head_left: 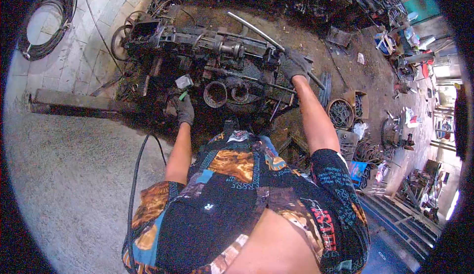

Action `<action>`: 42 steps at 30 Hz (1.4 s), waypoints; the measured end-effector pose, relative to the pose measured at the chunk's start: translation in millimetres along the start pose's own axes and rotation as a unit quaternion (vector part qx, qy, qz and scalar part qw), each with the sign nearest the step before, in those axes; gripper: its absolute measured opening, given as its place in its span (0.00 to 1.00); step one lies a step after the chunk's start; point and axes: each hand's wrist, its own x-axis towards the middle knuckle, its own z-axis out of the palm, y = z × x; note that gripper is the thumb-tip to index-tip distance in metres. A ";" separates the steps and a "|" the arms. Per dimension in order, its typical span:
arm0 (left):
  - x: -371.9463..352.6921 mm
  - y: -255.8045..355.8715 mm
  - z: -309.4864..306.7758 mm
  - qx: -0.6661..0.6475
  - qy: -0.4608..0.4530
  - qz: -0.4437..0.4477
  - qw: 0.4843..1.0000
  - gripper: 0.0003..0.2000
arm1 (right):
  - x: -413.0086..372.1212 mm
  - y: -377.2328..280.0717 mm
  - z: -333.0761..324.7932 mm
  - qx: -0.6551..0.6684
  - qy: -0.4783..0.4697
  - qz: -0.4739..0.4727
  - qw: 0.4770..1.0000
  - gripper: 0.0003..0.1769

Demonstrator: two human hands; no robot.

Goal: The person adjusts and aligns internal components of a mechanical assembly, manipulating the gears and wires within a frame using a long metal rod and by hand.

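A dark, greasy machine [197, 44] with shafts and round metal parts spans the area in front of me. My right hand [295, 65], in a dark glove, is closed around a long metal rod [256, 31] that slants over the machine's right end. At the machine's near left side is my left hand [183, 110], also gloved. It is beside a green piece [183, 96] and a small pale, clear-looking object [184, 81]; its fingers are too dark to make out. Two metal rings [216, 94] lie between my hands.
A coiled cable [73, 7] hangs on the left wall. A thick metal beam [74, 101] juts out left of the machine. A black hose [136, 175] runs near my left arm. On the right stand a round container of metal pieces [340, 113] and a cardboard box [363, 104].
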 end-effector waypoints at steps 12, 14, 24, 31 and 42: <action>-18.7 55.8 -28.8 -0.017 0.074 -0.127 0.989 0.39 | -5.5 -2.0 -8.1 0.044 0.034 -0.012 0.998 0.18; -22.8 69.8 -45.0 -0.049 0.068 -0.122 0.989 0.39 | -7.3 -10.2 -22.1 0.036 -0.033 0.009 0.999 0.17; -28.1 106.3 -81.0 -0.061 0.003 -0.155 0.986 0.40 | -5.9 -5.4 -12.4 0.006 -0.009 0.013 1.000 0.21; -28.3 97.0 -72.0 -0.043 0.010 -0.163 0.986 0.40 | -6.2 -4.9 -13.6 0.014 -0.016 0.021 1.000 0.17; -25.6 86.0 -67.9 -0.134 0.008 -0.144 0.981 0.40 | 0.3 11.8 8.6 0.005 0.044 -0.034 0.998 0.18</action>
